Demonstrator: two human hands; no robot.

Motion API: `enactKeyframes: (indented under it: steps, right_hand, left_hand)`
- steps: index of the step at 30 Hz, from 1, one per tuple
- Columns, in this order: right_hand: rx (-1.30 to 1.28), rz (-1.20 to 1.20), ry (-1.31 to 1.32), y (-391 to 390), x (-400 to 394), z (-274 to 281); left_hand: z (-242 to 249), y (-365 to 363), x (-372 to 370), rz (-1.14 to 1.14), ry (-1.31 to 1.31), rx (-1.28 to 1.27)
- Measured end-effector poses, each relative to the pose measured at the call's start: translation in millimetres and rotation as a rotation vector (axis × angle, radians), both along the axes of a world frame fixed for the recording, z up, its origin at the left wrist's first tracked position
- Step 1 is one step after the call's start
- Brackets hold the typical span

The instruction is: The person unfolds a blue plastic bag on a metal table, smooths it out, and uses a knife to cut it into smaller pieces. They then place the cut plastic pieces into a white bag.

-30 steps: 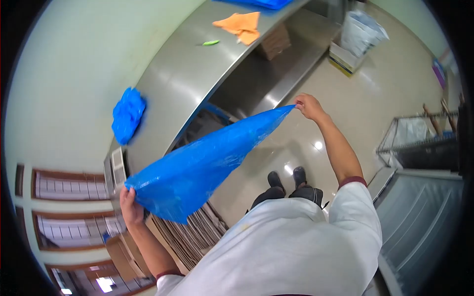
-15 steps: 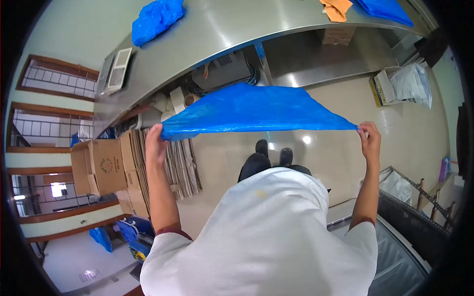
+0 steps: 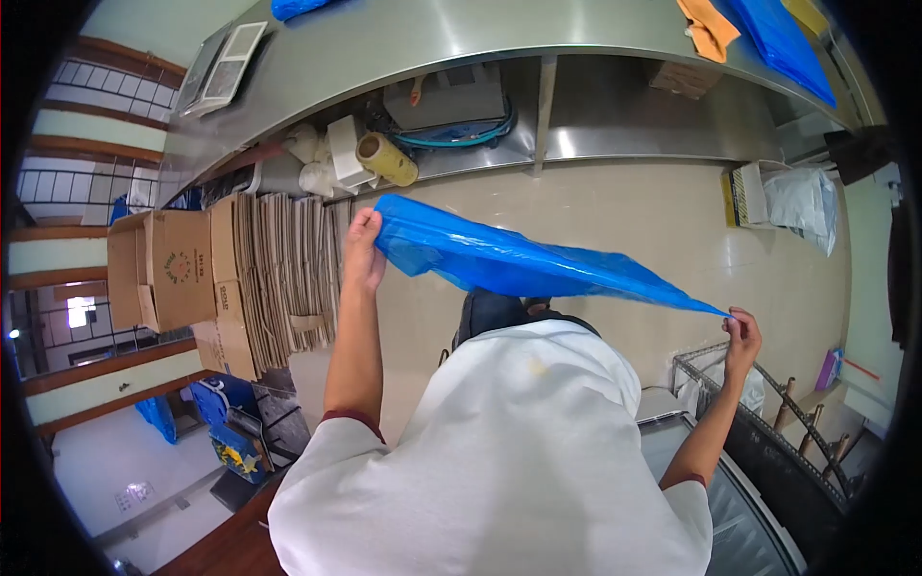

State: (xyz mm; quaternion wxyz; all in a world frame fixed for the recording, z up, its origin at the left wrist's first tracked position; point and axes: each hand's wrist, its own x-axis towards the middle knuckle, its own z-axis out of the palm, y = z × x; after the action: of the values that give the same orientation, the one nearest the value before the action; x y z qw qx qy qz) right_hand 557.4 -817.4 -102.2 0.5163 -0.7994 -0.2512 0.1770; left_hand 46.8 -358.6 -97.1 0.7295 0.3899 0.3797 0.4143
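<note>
A blue plastic sheet (image 3: pixel 519 261) is stretched in the air in front of my body, slanting down from left to right. My left hand (image 3: pixel 364 252) grips its wider left end, fingers closed on the edge. At the narrow right end, my right hand (image 3: pixel 740 343) pinches the tip of the plastic, lower than my left hand. Between the hands the plastic sags in folds and hides part of my legs and feet. Whether it is a bag or a flat sheet I cannot tell.
Ahead runs a steel counter (image 3: pixel 413 34) with an orange cloth (image 3: pixel 709 31) and folded blue plastic (image 3: pixel 783 48). Stacked flat cardboard (image 3: pixel 288 278) and an open carton (image 3: pixel 178 269) stand at left. A white bag (image 3: pixel 802 206) is at right, a metal rack (image 3: pixel 768 422) at lower right.
My left hand has moved up and right, and my right hand down and slightly right. The blue plastic has tilted from level to slanting. The view has shifted, showing more under the counter.
</note>
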Motion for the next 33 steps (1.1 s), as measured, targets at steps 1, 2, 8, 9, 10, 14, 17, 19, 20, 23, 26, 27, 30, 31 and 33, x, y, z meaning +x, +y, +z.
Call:
enactKeyframes:
  steps: [1,2,8,9,10,14,17,19,20,23,26,27,30,31,33]
  right_hand:
    - [0.009,0.002,-0.004,-4.1,1.0,-0.8]
    - [0.021,0.005,-0.007,-7.4,2.7,-2.4]
    - [0.059,-0.014,0.047,-8.5,-0.1,-3.4]
    - [0.061,-0.001,0.048,-7.6,-1.2,-1.2]
    - [0.063,0.009,0.048,-5.3,-0.9,1.2]
    - [0.027,0.002,0.053,-5.8,3.1,2.4]
    - [0.043,0.013,0.050,0.4,2.0,9.0]
    - [0.052,0.004,0.046,3.5,2.2,12.5]
    - [0.058,0.000,0.043,4.9,2.8,14.0]
    - [0.070,-0.029,0.022,6.3,6.8,16.8]
    - [0.116,-0.043,0.012,7.5,12.3,21.9]
    - [0.126,-0.044,0.008,7.4,15.4,22.6]
    - [0.155,-0.046,-0.009,9.4,22.9,25.1]
    - [0.166,-0.047,-0.020,11.1,24.4,28.1]
    - [0.181,-0.047,-0.041,14.4,28.0,31.1]
  left_hand:
    - [1.1,-1.2,-0.3,-0.026,-0.019,0.000]
    - [1.3,-2.2,-0.2,-0.024,-0.032,-0.002]
    - [15.9,-9.6,3.7,0.008,-0.056,-0.004]
    - [18.6,-8.9,3.4,0.019,0.007,0.009]
    - [21.5,-7.1,2.1,0.020,0.078,0.016]
    - [31.5,-2.6,6.0,0.044,0.262,0.035]
    - [37.4,3.2,14.5,0.085,0.290,0.057]
    - [43.4,6.9,18.8,0.097,0.282,0.061]
    - [47.7,8.5,20.7,0.093,0.271,0.058]
    - [62.7,8.8,22.0,0.003,0.116,0.021]
    - [73.9,4.3,22.6,-0.071,-0.017,0.029]
    - [75.8,3.5,23.0,-0.087,-0.046,0.041]
    - [72.0,8.2,19.6,-0.130,0.053,0.127]
    - [72.4,9.1,20.2,-0.110,0.087,0.145]
    - [74.2,11.0,24.4,-0.069,0.159,0.183]
